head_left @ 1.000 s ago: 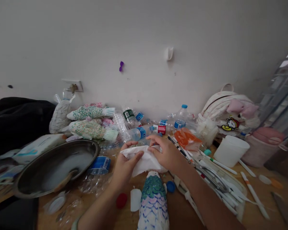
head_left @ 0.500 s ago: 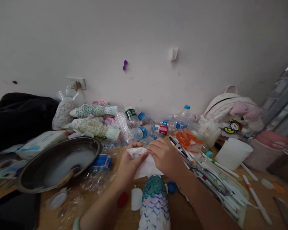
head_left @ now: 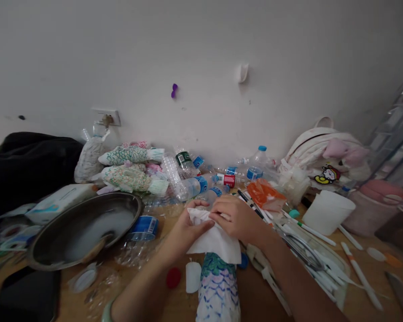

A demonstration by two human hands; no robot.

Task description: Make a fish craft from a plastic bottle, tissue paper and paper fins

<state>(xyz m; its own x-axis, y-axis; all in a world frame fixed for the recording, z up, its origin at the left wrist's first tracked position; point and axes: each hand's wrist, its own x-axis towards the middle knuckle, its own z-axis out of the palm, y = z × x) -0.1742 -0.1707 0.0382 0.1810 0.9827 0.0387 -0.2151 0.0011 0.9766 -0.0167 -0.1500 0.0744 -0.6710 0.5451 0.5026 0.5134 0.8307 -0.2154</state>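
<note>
Both my hands pinch a white tissue [head_left: 215, 241] at its top edge over the middle of the wooden table [head_left: 356, 308]. My left hand [head_left: 184, 232] grips the tissue's left corner, my right hand [head_left: 238, 219] the right part. The tissue hangs down over the top end of a bottle covered in paper painted with green, blue and purple scales [head_left: 218, 286], which lies pointing toward me. Beside that bottle lie a white cap [head_left: 192, 277], a red cap [head_left: 173, 277] and a blue cap [head_left: 244, 260].
A metal pan [head_left: 83, 228] with white liquid sits at left, a black phone [head_left: 23, 295] in front of it. Several plastic bottles [head_left: 195, 179] and painted fish bottles [head_left: 130, 165] pile against the wall. Markers and scissors [head_left: 305, 250], a white cup [head_left: 327, 211] and a backpack [head_left: 325, 156] lie right.
The tissue has been pulled open and now hangs lower over the painted bottle's top. Both hands shifted slightly to the right and closer together.
</note>
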